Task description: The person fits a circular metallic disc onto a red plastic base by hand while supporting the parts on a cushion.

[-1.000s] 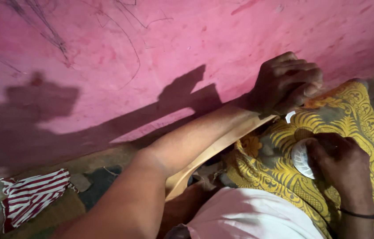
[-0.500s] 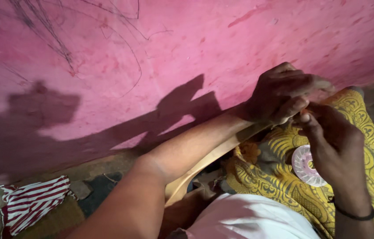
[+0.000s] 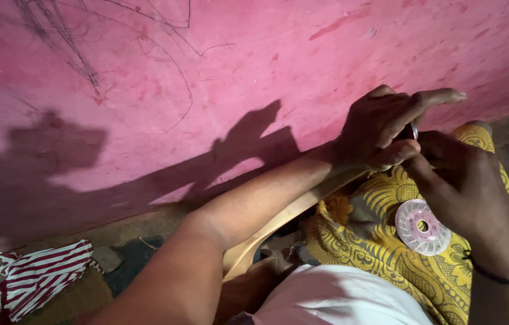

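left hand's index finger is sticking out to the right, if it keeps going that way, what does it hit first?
Probably nothing close: the left hand points its finger along the pink wall, above the right hand. It may graze the wall; depth is unclear.

pink wall [image 3: 146, 90], yellow patterned cloth [image 3: 375, 241] — red-and-white striped fabric [image 3: 40, 277]
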